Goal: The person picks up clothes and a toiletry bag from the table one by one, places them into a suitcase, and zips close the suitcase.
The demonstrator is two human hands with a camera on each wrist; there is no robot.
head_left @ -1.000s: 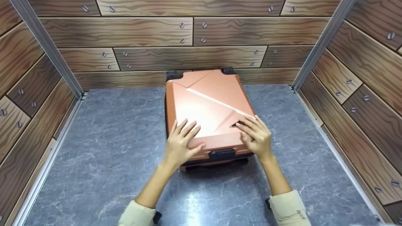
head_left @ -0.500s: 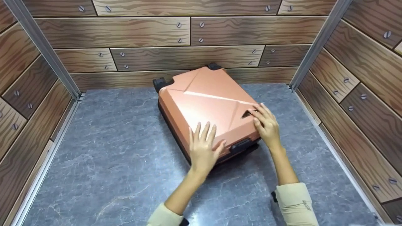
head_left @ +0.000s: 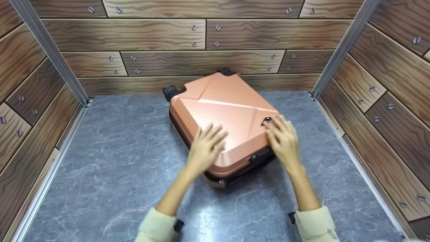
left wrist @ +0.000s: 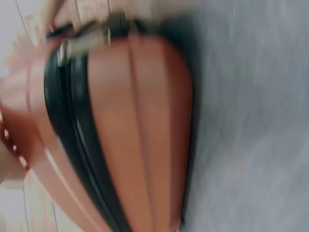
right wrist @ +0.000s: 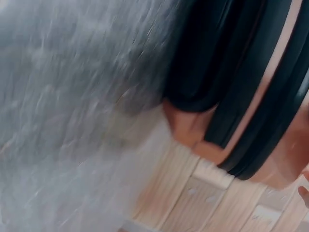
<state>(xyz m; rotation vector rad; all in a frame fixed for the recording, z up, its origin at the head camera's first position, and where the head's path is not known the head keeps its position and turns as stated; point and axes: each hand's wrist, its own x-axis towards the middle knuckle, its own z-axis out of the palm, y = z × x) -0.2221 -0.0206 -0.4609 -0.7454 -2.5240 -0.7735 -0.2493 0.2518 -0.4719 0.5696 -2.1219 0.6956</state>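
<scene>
Swung round since a second ago, the suitcase (head_left: 225, 124) now lies flat on the grey floor (head_left: 111, 161) with its long axis slanting from near-right to far-left, wheels toward the back wall (head_left: 201, 60). Both hands sit on its near end: the left hand (head_left: 205, 149) spread flat on the lid, the right hand (head_left: 284, 141) laid by the small badge (head_left: 267, 121). Motion blur hides the fingertips; the wrist views are smeared, the handle (head_left: 260, 156) half hidden.

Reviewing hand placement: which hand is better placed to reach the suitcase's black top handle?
Probably the right hand: it rests on the suitcase just beside the black handle, while the left hand lies farther along the shell.
</scene>
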